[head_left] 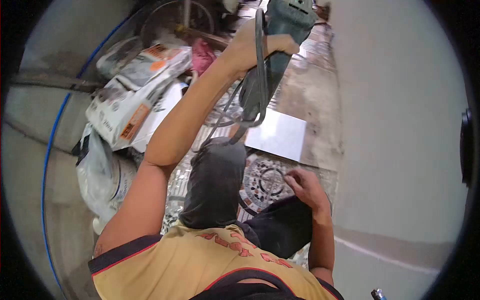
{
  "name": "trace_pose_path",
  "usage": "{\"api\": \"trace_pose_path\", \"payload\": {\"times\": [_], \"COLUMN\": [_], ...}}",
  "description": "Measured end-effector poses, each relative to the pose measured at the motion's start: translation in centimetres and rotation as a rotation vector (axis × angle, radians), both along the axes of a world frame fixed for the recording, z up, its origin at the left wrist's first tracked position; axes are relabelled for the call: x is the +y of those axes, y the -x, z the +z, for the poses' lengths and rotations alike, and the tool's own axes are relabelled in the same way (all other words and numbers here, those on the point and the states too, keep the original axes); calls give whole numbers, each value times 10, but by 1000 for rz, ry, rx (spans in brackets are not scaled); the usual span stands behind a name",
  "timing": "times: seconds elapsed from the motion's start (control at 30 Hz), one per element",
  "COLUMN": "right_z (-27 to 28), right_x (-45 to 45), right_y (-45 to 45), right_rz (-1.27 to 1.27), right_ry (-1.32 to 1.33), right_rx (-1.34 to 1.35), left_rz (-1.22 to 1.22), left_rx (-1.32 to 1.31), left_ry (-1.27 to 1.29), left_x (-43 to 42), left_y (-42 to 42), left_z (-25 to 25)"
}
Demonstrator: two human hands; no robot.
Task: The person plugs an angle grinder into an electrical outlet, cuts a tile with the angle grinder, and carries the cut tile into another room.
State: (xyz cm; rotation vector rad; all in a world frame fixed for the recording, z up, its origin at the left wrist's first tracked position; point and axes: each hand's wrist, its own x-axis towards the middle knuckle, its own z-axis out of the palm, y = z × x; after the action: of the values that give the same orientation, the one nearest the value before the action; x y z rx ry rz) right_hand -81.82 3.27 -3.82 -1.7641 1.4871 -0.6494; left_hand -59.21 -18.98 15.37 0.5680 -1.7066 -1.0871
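My left hand (255,47) is wrapped round the body of a dark green power tool (280,65), lifted at the top middle of the view. The tool's grey cable (261,90) loops down past my wrist. Low at the right, beside my bent knee, my right hand (305,187) has its fingers loosely curled and a little apart, with nothing visible in it. A white tile (276,134) lies on the floor between the tool and my right hand.
White and orange bags (122,110) lie at the left, with a plastic-wrapped bucket (117,177) below them. A blue hose (47,165) runs along the left side. Patterned floor (265,180) shows between my legs. A plain wall (400,125) stands close on the right.
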Motion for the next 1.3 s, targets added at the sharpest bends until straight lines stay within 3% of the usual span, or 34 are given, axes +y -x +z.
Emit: {"api": "trace_pose_path", "payload": {"times": [0.1,0.17,0.23,0.27,0.33,0.53,0.6,0.67,0.73,0.77,0.83,0.87,0.9,0.93,1.03,1.07,1.13,1.2,1.23,1.3], "right_z": [-14,5,56,88,100,43,16,0,-15,-18,19,2,8,2,7,16,33,49,52,27], "right_x": [-17,-44,-72,-82,-97,-133,-152,-163,-180,-185,-152,-180,-173,-164,-122,-101,-69,-50,-46,-56], "right_y": [9,16,8,2,6,-6,-1,5,9,8,7,27,40,51,50,49,64,80,90,105], "right_rz": [-275,-352,-349,-394,-381,-463,-479,-477,-451,-450,-576,-562,-543,-561,-595,-599,-623,-636,-650,-586], "right_ry": [115,107,306,313,305,368,340,289,231,199,297,439,457,451,415,377,296,228,199,152], "right_rx": [-106,-549,-687,-613,-827,-806,-800,-821,-885,-903,-816,-474,-426,-429,-493,-535,-613,-662,-673,-571], "left_rz": [-139,-105,-85,-17,-167,-418,-268,-380,-382,-306,-255,-219,-67,-537,-447,-650,-421,-30,-83,-807], "left_rx": [140,101,103,-17,16,-75,-238,-229,-224,-224,-354,-416,-440,-480,-812,-1174,-952,-552,-106,179], "left_ry": [-70,62,138,617,1154,488,662,723,275,-251,-171,-136,-496,-676,-451,74,-240,-58,-324,-298], "left_x": [-15,-19,-6,-44,-72,-60,18,-70,-87,-75,-49,-37,-4,36,72,40,50,38,45,24], "left_y": [44,66,81,97,119,120,100,109,129,129,104,93,94,63,-32,-49,-37,-26,-5,1], "left_z": [10,12,17,-5,-31,-119,-99,-136,-143,-134,-125,-122,-112,-103,-161,-186,-177,-147,-112,-66]}}
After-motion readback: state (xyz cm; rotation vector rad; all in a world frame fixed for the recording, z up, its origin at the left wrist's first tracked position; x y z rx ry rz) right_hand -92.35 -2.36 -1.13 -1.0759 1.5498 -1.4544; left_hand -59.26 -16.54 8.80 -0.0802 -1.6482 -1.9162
